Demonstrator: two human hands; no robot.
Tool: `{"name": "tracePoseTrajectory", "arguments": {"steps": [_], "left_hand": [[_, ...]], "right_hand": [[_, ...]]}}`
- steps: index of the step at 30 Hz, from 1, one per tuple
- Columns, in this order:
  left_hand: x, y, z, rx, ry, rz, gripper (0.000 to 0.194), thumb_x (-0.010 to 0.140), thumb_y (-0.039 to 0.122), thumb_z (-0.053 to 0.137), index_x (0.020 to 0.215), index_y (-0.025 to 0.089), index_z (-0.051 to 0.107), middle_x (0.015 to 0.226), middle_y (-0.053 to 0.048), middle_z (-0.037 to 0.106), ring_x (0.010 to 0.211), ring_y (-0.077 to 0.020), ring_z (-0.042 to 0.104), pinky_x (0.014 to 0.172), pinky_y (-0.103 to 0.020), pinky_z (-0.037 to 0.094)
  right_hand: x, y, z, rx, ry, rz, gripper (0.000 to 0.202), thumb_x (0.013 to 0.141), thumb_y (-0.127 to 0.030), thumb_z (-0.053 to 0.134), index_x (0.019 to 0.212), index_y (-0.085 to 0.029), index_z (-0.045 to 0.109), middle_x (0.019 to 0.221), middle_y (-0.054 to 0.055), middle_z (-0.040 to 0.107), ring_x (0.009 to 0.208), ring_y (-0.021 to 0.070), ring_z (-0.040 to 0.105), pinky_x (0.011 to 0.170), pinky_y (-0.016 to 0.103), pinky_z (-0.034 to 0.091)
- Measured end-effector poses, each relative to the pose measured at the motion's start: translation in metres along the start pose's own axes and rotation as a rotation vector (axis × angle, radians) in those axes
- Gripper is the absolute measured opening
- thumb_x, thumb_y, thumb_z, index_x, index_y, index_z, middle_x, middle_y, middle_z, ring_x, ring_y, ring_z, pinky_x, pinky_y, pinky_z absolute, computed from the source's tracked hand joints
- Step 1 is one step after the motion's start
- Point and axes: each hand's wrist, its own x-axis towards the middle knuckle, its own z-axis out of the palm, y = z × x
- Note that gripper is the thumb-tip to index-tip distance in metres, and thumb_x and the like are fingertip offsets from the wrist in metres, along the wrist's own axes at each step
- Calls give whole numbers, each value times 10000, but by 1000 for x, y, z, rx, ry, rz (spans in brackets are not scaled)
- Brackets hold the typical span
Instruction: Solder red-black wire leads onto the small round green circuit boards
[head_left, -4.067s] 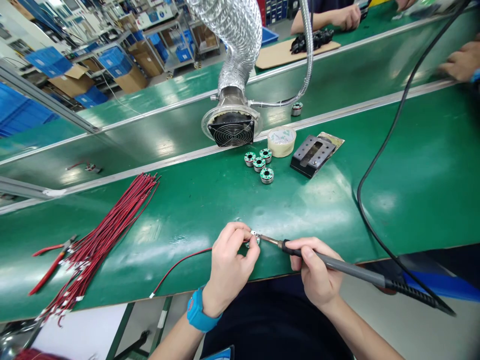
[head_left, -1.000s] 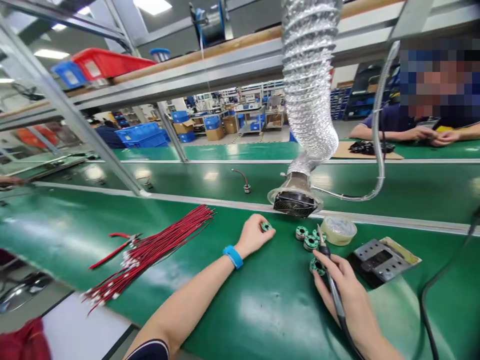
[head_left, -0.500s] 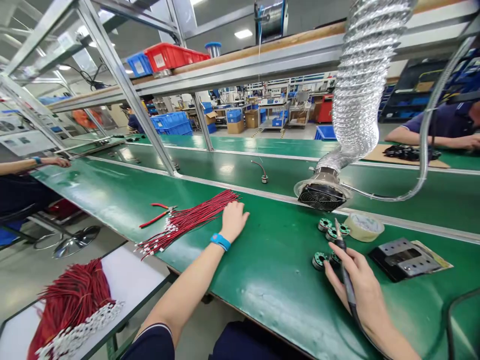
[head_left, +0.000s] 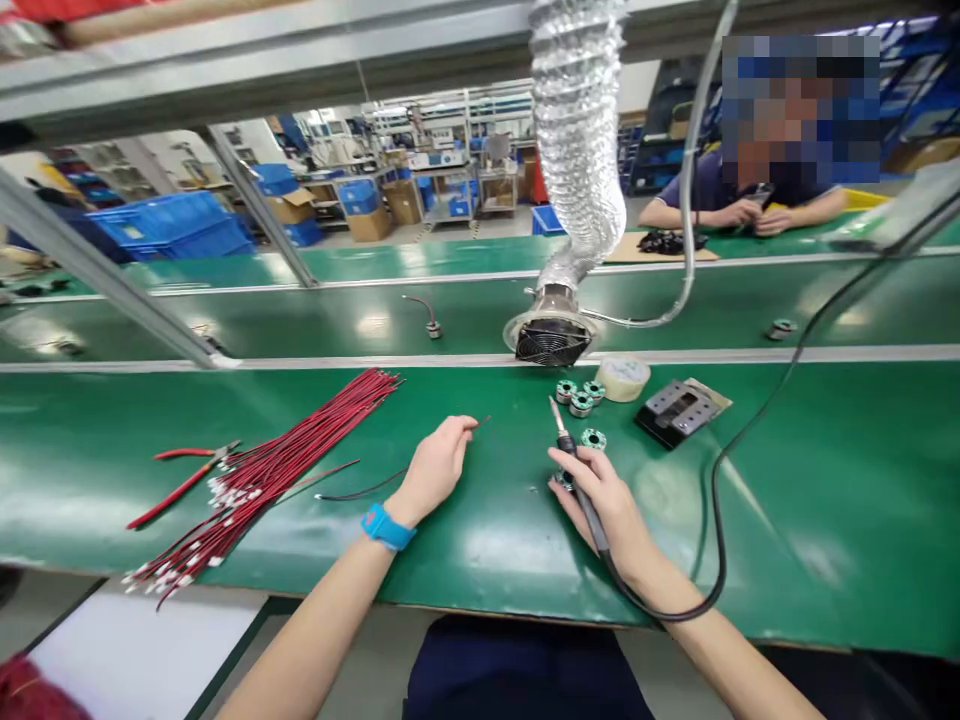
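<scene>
Left hand (head_left: 435, 465), front-left of fan (head_left: 553, 342): fingers pinched on one wire (head_left: 360, 494), tip poking out, tail trailing away from fan. Right hand (head_left: 607, 505), in front of fan: wrapped round iron (head_left: 578, 482), tip up toward fan. Dark disc (head_left: 565, 481) at its fingers (mostly covered; looks gripped, can't swear to it). Wire tip and disc well apart, so I judge that join not yet made.

Likely done: one part (head_left: 433, 329) with lead attached, beyond surface (head_left: 480, 540) edge, left of fan. Likely left: four loose discs (head_left: 580, 403) just front-right of fan, no leads seen on them. Plenty of wire: thick bundle (head_left: 300, 450) well left of fan, pliers (head_left: 184, 475) farther left.
</scene>
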Motion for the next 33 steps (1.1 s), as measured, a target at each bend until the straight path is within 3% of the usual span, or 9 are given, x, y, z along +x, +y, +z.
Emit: {"name": "tracePoseTrajectory", "arguments": {"steps": [4,9,14,18,23,27,29,33], "left_hand": [[-27,55,12,-220,-77,57,191,1089,261,532,1154,225,707,974,-33,710,872,-170,658,800,-287,488],[-44,92,18,-514,-79,-146,197,1019,296,667,879,201,767,816,-16,676,745,-145,598,679,-261,442],[-49,101,24,-716,-69,-300,154,978,307,707,1016,215,826,894,-34,687,733,-143,613,640,-250,471],[-49,102,26,-703,-20,-293,196,987,308,692,1108,254,836,910,-39,677,741,-145,610,645,-256,479],[-47,107,27,-632,-14,-268,122,940,290,750,975,267,864,865,-27,665,675,-125,534,595,-252,414],[-44,111,29,-607,-7,-243,98,911,286,784,853,250,853,798,-18,638,713,-140,556,623,-257,427],[-43,114,30,-608,-15,-237,111,916,286,775,841,245,847,797,-17,632,718,-143,559,629,-261,432],[-42,121,30,-617,-42,-245,117,923,254,747,842,228,828,789,-13,614,676,-133,514,598,-263,401]], "right_hand": [[-22,-24,-3,156,-38,78,540,1025,-138,606,1526,-312,504,1316,105,576,1133,212,701,916,317,615],[-39,-40,-3,238,-16,241,588,999,-215,685,1542,-335,496,1370,102,553,1234,237,658,1028,364,602],[-37,-44,-1,238,-5,300,542,1008,-234,666,1523,-315,519,1329,102,567,1172,236,685,1001,370,617],[-36,-49,0,146,48,326,530,1002,-248,679,1509,-300,534,1273,111,570,1096,249,699,948,399,632],[-42,-51,-8,184,34,406,680,912,-318,814,1521,-308,510,1311,114,560,1160,280,675,993,436,621],[-44,-47,-13,353,-32,375,560,992,-200,655,1517,-325,504,1410,100,542,1236,230,671,1075,376,578],[-44,-47,-11,344,-20,372,530,998,-185,629,1499,-325,526,1383,99,552,1192,221,683,1053,370,586],[-44,-55,-4,213,79,422,569,957,-287,753,1488,-292,547,1264,106,574,1087,239,686,946,382,628]]}}
